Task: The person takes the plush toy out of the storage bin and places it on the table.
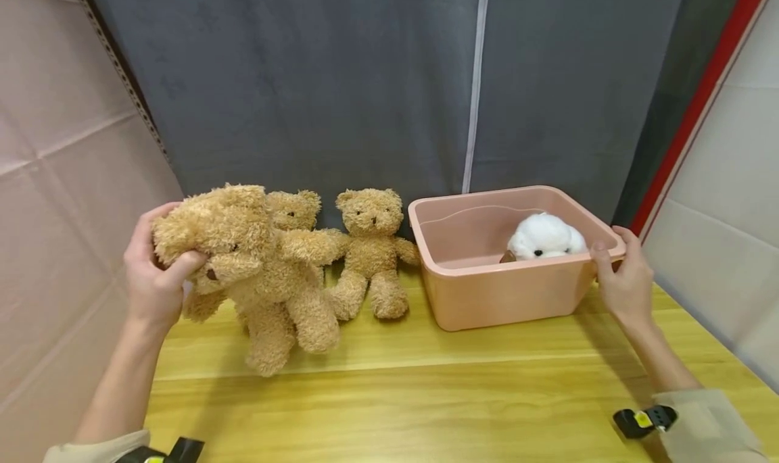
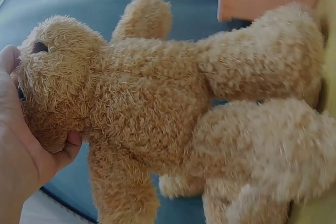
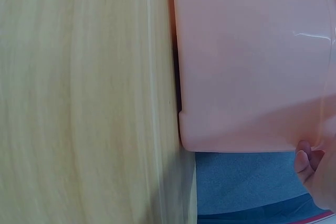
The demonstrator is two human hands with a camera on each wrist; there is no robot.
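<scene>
My left hand (image 1: 155, 267) grips a fluffy tan teddy bear (image 1: 262, 280) by its head, thumb across the face near the nose. In the left wrist view the bear (image 2: 147, 98) stretches sideways from the fingers, its legs toward the wooden surface. At the right, my right hand (image 1: 629, 280) pinches the rim of a pink plastic bin (image 1: 499, 301) at its near right corner. A white plush toy (image 1: 544, 236) sits inside the bin, its lower part hidden by the front wall. In the right wrist view fingertips (image 3: 303, 161) curl at the edge of the bin (image 3: 252, 66).
Two more tan teddy bears sit at the back: one in the middle (image 1: 371, 247), the other (image 1: 292, 209) partly hidden behind the held bear. A grey curtain (image 1: 316, 84) hangs behind the wooden table (image 1: 395, 395). Pale panels (image 1: 55, 179) stand at both sides.
</scene>
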